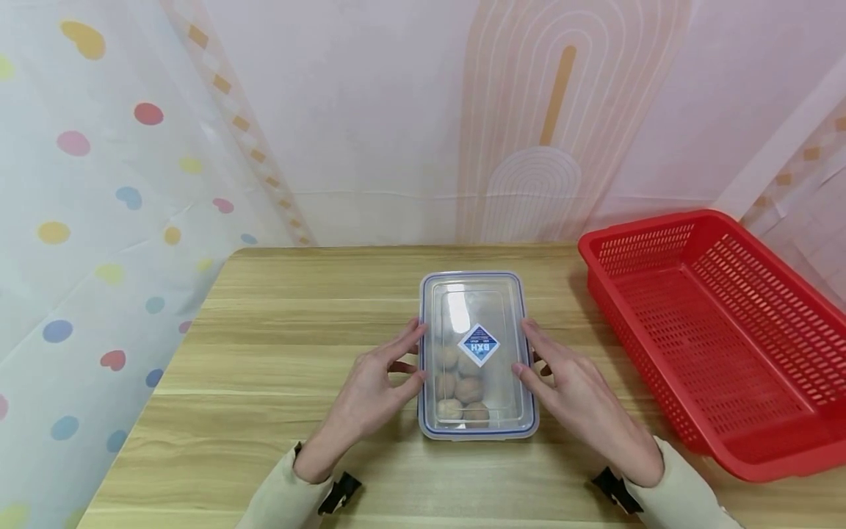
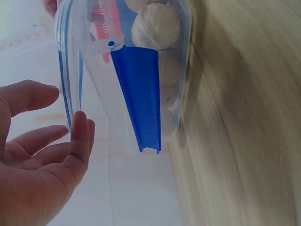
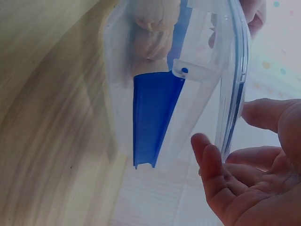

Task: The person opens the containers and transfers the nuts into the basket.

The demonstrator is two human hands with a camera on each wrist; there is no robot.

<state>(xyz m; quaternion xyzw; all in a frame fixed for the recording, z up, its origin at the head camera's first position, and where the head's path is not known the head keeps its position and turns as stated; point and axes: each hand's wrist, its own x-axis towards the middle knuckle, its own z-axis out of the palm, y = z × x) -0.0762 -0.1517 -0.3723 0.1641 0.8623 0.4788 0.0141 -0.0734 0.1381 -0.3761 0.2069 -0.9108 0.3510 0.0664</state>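
A clear plastic food container stands on the wooden table, with walnuts inside at its near end. Its transparent lid has a blue seal line and a blue diamond label. On each long side a blue clip hangs down, the other one showing in the right wrist view. My left hand pinches the lid's left edge, thumb on top and fingertips under the rim. At the opposite edge my right hand pinches the lid in the same way.
A red perforated plastic basket stands on the right side of the table, close to my right forearm. Behind the table's back edge hangs a patterned cloth, with a dotted one at the left.
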